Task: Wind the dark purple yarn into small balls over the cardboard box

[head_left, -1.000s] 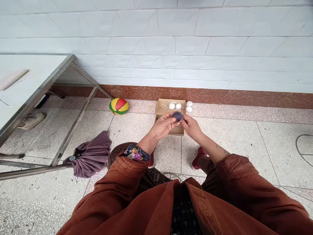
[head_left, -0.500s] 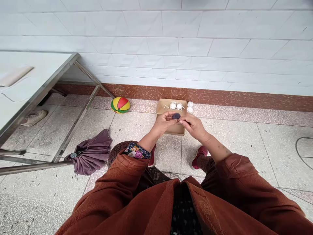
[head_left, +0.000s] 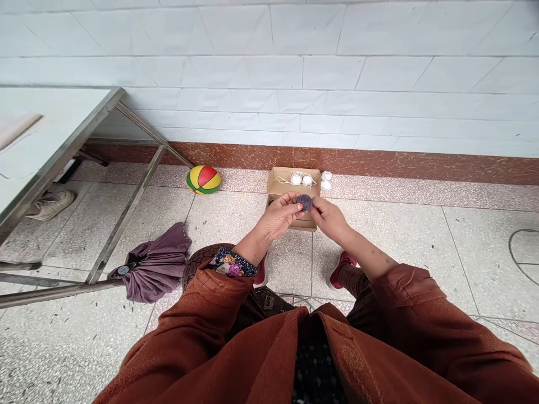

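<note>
A small dark purple ball of yarn (head_left: 304,202) sits in the fingers of my left hand (head_left: 280,216), the thumb pressed on its near side. My right hand (head_left: 332,217) is closed in a pinch at the ball's right edge; whatever lies between its fingertips is too small to make out. Below and behind both hands, an open cardboard box (head_left: 310,224) rests on the floor, partly covered by them. Two white yarn balls (head_left: 296,178) with loose strands lie in its far part. Two more white balls (head_left: 325,184) are on the floor just right of the box.
A red, yellow and green ball (head_left: 204,180) lies by the wall on the left. A metal-framed table (head_left: 90,120) stands at the left, with a folded purple umbrella (head_left: 155,264) by its lower bar. Another person's shoe (head_left: 54,205) shows under the table. A cable (head_left: 514,247) lies far right.
My right hand has shifted slightly right and its fingers have turned at the ball. More of the purple yarn ball now shows in my left hand. The view has tilted slightly.
</note>
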The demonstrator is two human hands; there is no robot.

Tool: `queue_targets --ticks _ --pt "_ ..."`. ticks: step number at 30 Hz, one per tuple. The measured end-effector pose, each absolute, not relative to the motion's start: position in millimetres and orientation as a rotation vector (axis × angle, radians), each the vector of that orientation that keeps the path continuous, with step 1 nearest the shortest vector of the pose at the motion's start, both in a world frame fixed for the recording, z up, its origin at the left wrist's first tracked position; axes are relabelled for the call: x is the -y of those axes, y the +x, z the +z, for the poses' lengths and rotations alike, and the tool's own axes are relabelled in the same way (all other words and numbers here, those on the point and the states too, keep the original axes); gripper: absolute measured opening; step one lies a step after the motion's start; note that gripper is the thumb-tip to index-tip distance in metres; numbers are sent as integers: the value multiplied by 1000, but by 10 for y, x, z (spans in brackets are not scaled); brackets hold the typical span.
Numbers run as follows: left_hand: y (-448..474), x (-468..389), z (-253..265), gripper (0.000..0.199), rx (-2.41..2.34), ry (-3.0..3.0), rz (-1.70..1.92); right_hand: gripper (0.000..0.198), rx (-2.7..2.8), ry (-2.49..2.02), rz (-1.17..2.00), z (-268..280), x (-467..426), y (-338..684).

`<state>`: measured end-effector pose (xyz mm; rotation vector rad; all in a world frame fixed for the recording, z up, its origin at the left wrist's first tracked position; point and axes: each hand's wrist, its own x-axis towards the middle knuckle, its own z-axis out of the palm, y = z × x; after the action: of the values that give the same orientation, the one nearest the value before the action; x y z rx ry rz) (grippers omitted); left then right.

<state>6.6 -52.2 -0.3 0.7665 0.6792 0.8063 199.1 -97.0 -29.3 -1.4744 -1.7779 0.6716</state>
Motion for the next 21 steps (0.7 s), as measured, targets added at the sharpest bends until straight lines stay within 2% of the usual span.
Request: queue_targets --ticks 5,9,15,21 --pt "55 452 -50 40 -837 922 931 14 2029 -1291 609 -193 1046 1955" --pt "34 448 -53 43 -903 1122 900 19 2004 -1098 638 -53 1019 1992" --pt "45 559 -17 40 -700 1166 645 27 1719 -1220 623 -55 873 2108" --pt "51 547 -29 51 -635 962 777 23 1612 -1402 821 -231 892 2019"
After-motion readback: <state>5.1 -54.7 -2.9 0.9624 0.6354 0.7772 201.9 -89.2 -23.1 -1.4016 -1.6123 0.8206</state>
